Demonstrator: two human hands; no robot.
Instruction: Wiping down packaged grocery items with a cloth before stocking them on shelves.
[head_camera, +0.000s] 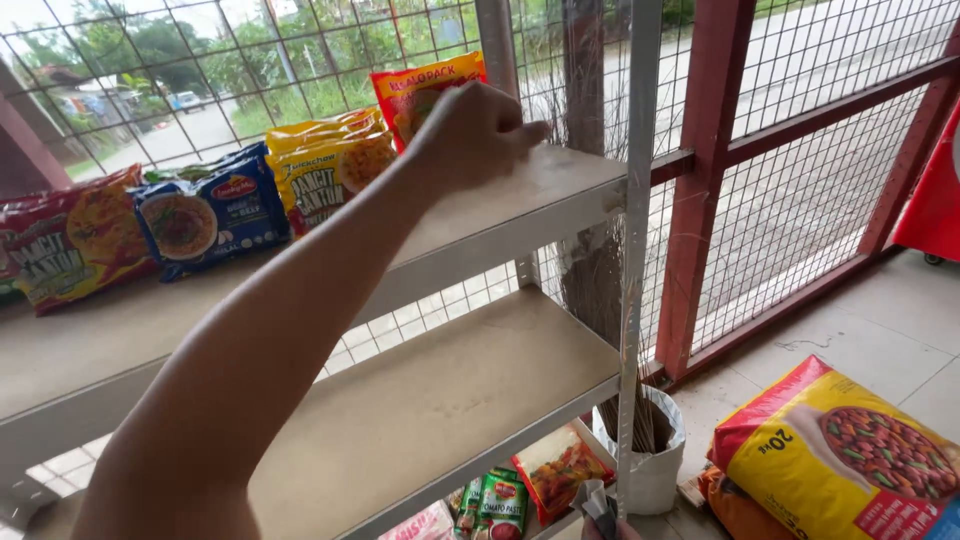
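My left hand reaches out over the upper shelf board, with the forearm crossing the view from the lower left. Its fingers are closed on the lower edge of an orange-red noodle packet that stands against the wire mesh. Beside it to the left stand yellow noodle packets, a blue one and a red one, all in a row. A sliver of skin shows at the bottom edge by a small grey object; it may be my right hand.
A bare lower shelf board sits under the upper one, with sauce pouches below it. A metal upright stands at the shelf's right. A broom in a white bag and a large red-yellow sack are on the tiled floor.
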